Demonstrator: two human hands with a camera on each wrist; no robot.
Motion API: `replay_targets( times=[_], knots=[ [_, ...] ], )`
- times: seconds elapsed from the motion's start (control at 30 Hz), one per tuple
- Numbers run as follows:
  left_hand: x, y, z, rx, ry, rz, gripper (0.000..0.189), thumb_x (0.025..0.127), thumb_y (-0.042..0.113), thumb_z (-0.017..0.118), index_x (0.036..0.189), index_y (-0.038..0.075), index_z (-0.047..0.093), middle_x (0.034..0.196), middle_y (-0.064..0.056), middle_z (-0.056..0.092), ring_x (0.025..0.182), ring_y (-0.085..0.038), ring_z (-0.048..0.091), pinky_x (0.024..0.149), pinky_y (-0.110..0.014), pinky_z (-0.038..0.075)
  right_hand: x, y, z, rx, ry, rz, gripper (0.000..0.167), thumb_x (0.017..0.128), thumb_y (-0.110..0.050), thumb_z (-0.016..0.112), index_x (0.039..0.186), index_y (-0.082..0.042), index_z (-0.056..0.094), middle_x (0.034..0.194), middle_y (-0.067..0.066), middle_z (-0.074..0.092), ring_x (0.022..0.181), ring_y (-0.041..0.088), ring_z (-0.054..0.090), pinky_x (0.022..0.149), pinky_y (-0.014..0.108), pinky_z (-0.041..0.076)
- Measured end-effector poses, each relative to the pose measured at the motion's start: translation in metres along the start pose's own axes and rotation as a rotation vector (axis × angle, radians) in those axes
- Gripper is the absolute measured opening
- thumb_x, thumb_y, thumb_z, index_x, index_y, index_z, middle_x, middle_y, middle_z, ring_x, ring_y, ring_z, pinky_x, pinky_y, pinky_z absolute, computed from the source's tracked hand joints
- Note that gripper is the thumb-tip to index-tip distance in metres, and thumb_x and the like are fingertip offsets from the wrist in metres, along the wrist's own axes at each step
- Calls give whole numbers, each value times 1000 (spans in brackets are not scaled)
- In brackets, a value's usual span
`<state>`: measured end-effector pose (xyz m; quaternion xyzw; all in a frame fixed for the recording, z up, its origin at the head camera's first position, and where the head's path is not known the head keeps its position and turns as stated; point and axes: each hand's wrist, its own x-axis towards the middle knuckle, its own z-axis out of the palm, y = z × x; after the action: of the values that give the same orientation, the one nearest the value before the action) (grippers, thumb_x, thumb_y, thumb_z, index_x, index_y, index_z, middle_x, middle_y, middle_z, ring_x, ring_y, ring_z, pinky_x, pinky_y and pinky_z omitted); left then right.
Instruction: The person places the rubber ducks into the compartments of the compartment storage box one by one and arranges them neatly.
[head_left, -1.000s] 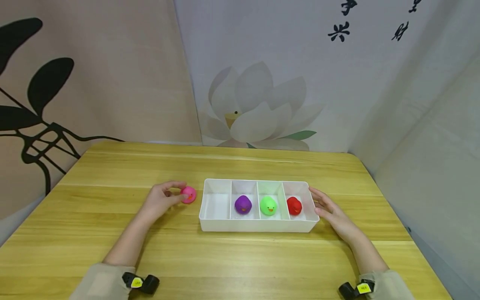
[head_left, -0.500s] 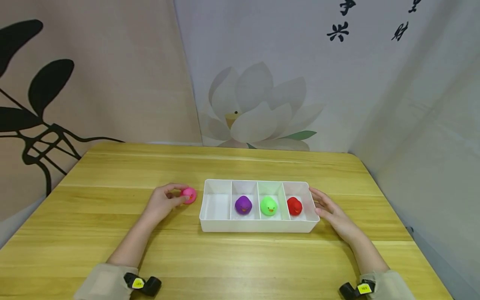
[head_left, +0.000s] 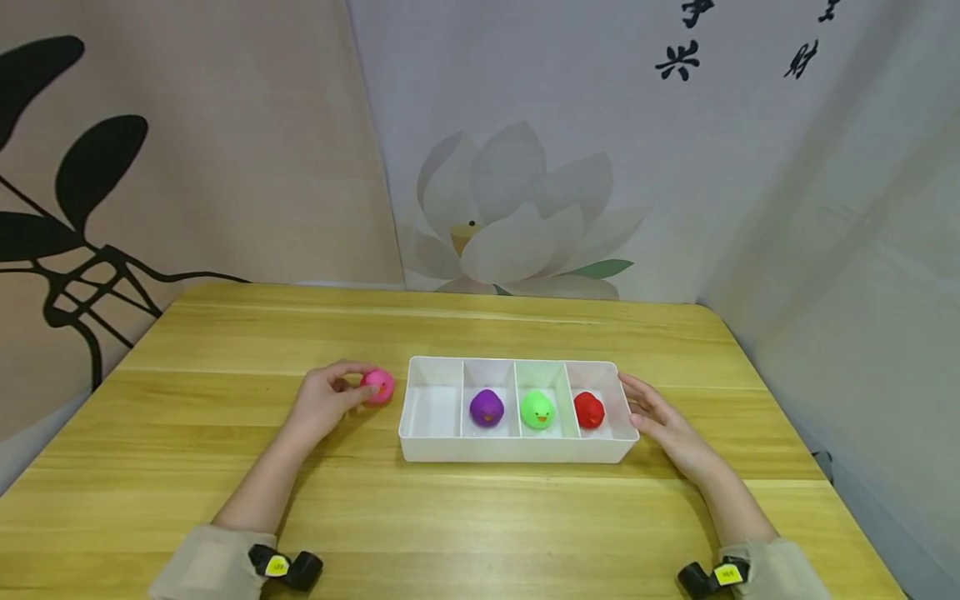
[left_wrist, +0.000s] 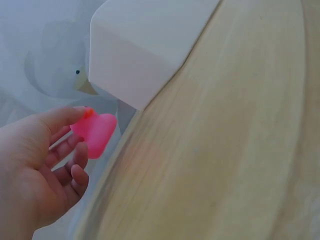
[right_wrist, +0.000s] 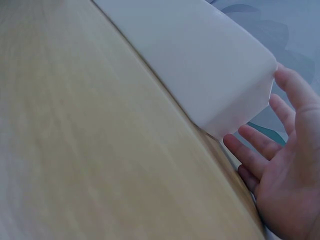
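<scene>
My left hand pinches a small pink toy duck between thumb and fingers, just left of a white divided box. In the left wrist view the pink duck shows its orange beak by the thumb. The box has a row of compartments. Its leftmost one has nothing in it; then come a purple duck, a green duck and a red duck, one in each. My right hand rests its fairly straight fingers and thumb against the box's right end, as the right wrist view also shows.
The box stands on a yellow wooden table, around its middle. Pale cloth hangings with a printed lotus and dark leaves stand behind the table and along its right side. Each wrist carries a small black camera.
The left forearm has shifted slightly to the right. The pink duck has turned a little in the left fingers. The right hand and the box stay in place.
</scene>
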<state>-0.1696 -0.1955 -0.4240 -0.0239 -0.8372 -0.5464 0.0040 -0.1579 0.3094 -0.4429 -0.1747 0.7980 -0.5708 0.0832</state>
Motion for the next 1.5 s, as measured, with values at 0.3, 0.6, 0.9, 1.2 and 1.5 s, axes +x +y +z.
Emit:
replay_targets(
  times=[0.3, 0.6, 0.9, 1.2, 1.5],
  knots=[
    [-5, 16, -2, -44, 14, 23, 33, 85, 11, 72, 117, 5, 66, 78, -21, 58, 58, -29, 53, 42, -28, 43, 0, -3, -1, -21, -2, 23, 55, 100, -14, 48, 151, -15, 27, 149, 17, 33, 128, 16, 38, 101, 36, 32],
    [-8, 36, -4, -27, 42, 99, 31, 84, 14, 74, 113, 7, 69, 104, -9, 61, 70, -18, 51, 50, -24, 43, -1, -3, -1, -21, -1, 22, 55, 100, -13, 48, 151, -15, 27, 148, 18, 33, 127, 12, 39, 98, 28, 33],
    [-15, 62, 5, -46, -12, 160, 32, 82, 19, 78, 112, 10, 71, 90, -9, 61, 65, -21, 48, 50, -24, 39, 0, -1, -2, -27, 4, 11, 55, 100, -11, 47, 151, -14, 27, 148, 19, 33, 128, 18, 39, 100, 31, 33],
    [-14, 73, 19, -71, -108, 227, 29, 80, 16, 79, 108, 10, 73, 98, -6, 63, 61, -19, 46, 50, -23, 37, 2, -3, 1, -17, 0, 13, 56, 100, -13, 47, 151, -13, 26, 148, 21, 32, 132, 42, 31, 102, 63, 23],
    [-6, 69, 27, -34, -211, 222, 26, 79, 14, 80, 105, 13, 75, 105, -2, 66, 59, -18, 45, 47, -23, 33, 0, -3, -1, -39, 2, 17, 56, 100, -12, 47, 151, -15, 27, 147, 19, 34, 131, 35, 34, 102, 53, 28]
  ],
)
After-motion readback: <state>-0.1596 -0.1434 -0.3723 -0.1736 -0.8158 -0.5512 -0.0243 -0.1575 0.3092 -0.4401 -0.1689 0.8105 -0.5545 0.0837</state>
